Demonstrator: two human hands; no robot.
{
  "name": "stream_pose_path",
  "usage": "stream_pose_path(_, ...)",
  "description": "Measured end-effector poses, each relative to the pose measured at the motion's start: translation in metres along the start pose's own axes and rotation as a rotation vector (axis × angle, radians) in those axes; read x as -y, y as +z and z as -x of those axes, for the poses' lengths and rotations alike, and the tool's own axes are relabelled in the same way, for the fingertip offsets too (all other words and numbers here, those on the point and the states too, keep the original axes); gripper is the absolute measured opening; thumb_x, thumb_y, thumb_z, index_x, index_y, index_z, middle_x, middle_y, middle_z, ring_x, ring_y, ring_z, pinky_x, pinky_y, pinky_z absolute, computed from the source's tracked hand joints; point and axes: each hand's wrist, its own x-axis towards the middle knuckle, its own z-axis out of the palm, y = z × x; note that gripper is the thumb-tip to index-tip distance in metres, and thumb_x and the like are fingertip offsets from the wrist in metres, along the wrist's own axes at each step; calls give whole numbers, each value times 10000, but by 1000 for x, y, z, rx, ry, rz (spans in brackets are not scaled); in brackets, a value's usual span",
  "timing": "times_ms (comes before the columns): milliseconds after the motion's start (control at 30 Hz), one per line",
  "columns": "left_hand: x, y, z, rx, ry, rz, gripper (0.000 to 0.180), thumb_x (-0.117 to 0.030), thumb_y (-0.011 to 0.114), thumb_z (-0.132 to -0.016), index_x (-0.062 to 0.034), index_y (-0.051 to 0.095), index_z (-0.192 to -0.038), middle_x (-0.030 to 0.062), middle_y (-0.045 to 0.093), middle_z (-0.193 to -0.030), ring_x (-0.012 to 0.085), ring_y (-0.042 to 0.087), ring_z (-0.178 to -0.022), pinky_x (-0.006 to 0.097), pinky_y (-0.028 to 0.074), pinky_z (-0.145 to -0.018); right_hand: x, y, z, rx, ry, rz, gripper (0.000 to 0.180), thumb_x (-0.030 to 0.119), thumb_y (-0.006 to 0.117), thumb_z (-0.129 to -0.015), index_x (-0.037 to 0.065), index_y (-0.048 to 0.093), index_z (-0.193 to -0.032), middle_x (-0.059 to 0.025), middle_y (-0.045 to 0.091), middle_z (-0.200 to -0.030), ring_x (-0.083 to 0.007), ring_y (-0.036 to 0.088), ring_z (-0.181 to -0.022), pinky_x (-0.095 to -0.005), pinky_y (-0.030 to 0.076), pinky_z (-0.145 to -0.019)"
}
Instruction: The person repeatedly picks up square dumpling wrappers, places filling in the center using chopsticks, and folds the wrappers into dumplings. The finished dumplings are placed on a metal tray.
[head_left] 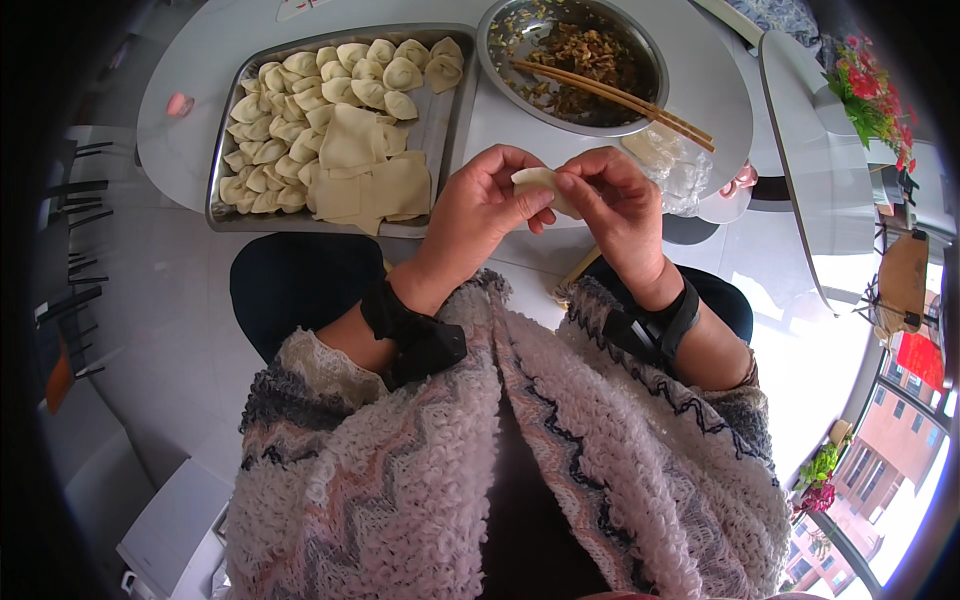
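Between my two hands, in front of the table edge, I pinch a small folded wonton [535, 180] of pale dough. My left hand [487, 205] grips its left side with thumb and fingers, and my right hand [618, 205] presses its right side. Whether filling is inside cannot be seen. Ahead to the left, a metal tray [447, 150] holds rows of finished wontons [290, 130]. A stack of square wrappers [352, 140] lies at the tray's near right part. Beyond my right hand stands a steel bowl [487, 45] with brown minced filling [590, 55].
Wooden chopsticks [620, 97] rest across the bowl, their ends sticking out toward the right. A clear plastic bag [680, 175] lies beside the bowl on the white oval table [190, 60]. A small pink object [179, 104] sits at the table's left. Red flowers [875, 90] stand far right.
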Motion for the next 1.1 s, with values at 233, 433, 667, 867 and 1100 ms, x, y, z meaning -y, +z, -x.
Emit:
stream_pose_path(233, 0, 0, 0, 1, -6, -10, 205, -20, 603, -866, 29, 491, -1030, 93, 615, -878, 129, 625, -729, 231, 498, -623, 0, 1, 0, -26, 19, 33, 50, 34, 609, -873, 2, 588, -905, -15, 598, -879, -68, 551, -811, -210, 450, -731)
stream_pose_path(433, 1, 0, 0, -2, -9, -5, 205, -22, 604, -865, 30, 492, -1029, 95, 615, -878, 130, 624, -726, 233, 498, -617, 0, 0, -1, -19, 6, 137, 58, 55, 598, -886, 0, 589, -900, -13, 595, -875, -71, 543, -794, -210, 445, -716)
stream_pose_path(667, -2, 1, 1, -21, 48, 5, 190, -34, 596, -873, 27, 501, -1025, 100, 617, -884, 134, 620, -719, 242, 502, -619, 5, -1, -1, -35, -83, 144, 154, 111, 547, -926, -18, 628, -949, -42, 610, -889, -83, 542, -779, -219, 441, -710)
stream_pose_path(867, -4, 1, 1, -50, 78, 19, 178, -56, 593, -881, 16, 509, -1020, 98, 617, -894, 134, 614, -728, 248, 502, -630, 6, -2, -2, -90, -59, 102, 177, 124, 537, -929, -22, 635, -930, -52, 617, -880, -100, 555, -773, -233, 453, -701)
stream_pose_path(1100, -3, -2, 1, -40, 87, 10, 184, -63, 581, -887, -3, 514, -1048, 91, 623, -952, 131, 604, -726, 259, 492, -635, 3, -2, 0, -60, -33, 25, 75, 29, 556, -903, -26, 587, -943, -49, 611, -913, -95, 559, -804, -223, 457, -727)
